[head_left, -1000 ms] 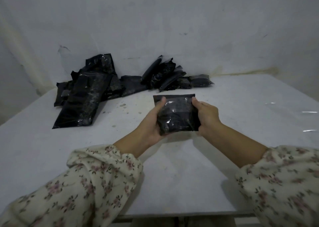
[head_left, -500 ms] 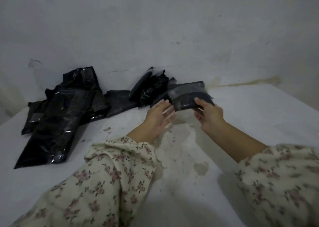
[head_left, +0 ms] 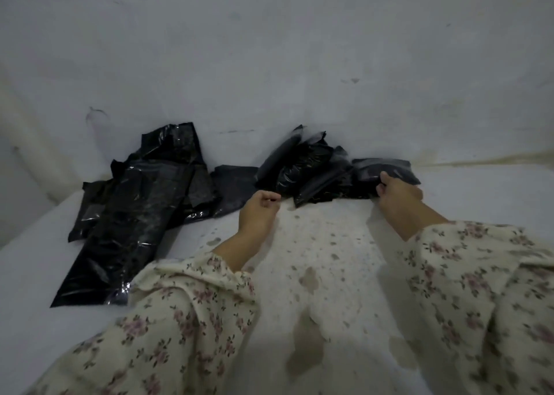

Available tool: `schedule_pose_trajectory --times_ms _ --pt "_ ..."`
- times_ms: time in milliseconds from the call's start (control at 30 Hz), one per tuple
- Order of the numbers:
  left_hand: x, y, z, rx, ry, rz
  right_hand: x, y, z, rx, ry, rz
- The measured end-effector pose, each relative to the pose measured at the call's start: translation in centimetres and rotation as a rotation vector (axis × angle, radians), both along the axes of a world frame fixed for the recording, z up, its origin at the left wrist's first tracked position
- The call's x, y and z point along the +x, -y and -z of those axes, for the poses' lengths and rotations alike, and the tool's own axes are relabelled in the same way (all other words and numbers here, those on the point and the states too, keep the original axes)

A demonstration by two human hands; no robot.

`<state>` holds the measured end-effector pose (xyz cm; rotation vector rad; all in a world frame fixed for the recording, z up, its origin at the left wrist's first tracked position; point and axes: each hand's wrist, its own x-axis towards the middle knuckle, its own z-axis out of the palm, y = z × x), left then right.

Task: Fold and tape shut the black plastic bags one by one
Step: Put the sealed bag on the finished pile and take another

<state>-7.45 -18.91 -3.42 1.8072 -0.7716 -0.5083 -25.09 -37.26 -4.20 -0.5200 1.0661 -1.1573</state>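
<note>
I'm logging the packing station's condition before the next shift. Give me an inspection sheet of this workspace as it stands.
Surface: white table, blotched with grey-brown stains between the arms.
Job's things: unfolded black bags piled flat at left; heap of folded packets against the wall; one folded packet at the heap's right end. Tape: nothing seen.
Clutter: nothing seen.
Hands: left hand loosely curled, holding nothing; right hand grips the folded packet's near edge.
Cables: nothing seen.
Surroundings: scuffed pale wall; brownish stain line along its base at right.
</note>
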Motion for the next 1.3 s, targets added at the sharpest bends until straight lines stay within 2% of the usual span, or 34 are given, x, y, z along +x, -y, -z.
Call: schedule_pose_trajectory --times_ms 67,133,200,300,433,533,600,733,833,967,1133,1300 --pt "2.6 -1.0 0.7 0.197 0.497 -0.07 0.7 -0.5 0.7 -0.032 -0.05 -0.045" --pt "5.3 -2.3 1.5 0.341 0.829 -0.132 1.6 -1.6 1.1 -0.035 -0.146 -0.047" --pt "7.8 -3.6 2.3 0.438 1.022 -0.149 3.1 -2.9 1.4 -0.022 -0.279 -0.035" --pt "10.4 -5.1 2.6 0.632 1.18 -0.197 6.1 -6.0 1.4 -0.022 -0.335 -0.075" --pt "11.8 -6.8 1.6 0.826 1.179 -0.281 10.5 -11.7 0.7 -0.218 -0.459 -0.376" --pt "11.9 -8.0 0.9 0.95 1.016 -0.293 13.1 -15.5 0.4 -0.293 -0.512 -0.588" --pt "11.9 -9.0 0.6 0.939 0.958 -0.286 14.5 -17.8 0.0 -0.304 -0.513 -0.683" --pt "11.9 -11.1 -0.5 0.806 1.044 -0.325 16.2 -21.5 -0.8 -0.27 -0.463 -0.869" --pt "11.0 -12.0 -2.3 0.673 1.018 -0.26 16.6 -23.6 -1.5 -0.224 -0.43 -1.023" --pt "9.0 -13.6 -5.4 0.41 0.953 -0.16 15.7 -24.6 -2.8 -0.189 -0.416 -1.049" --pt "4.9 -15.4 -8.5 0.101 0.846 -0.109 12.5 -25.5 -4.8 -0.216 -0.31 -1.002" --pt "0.2 -16.7 -9.2 -0.13 0.644 -0.002 8.3 -26.8 -6.8 -0.268 0.032 -1.044"
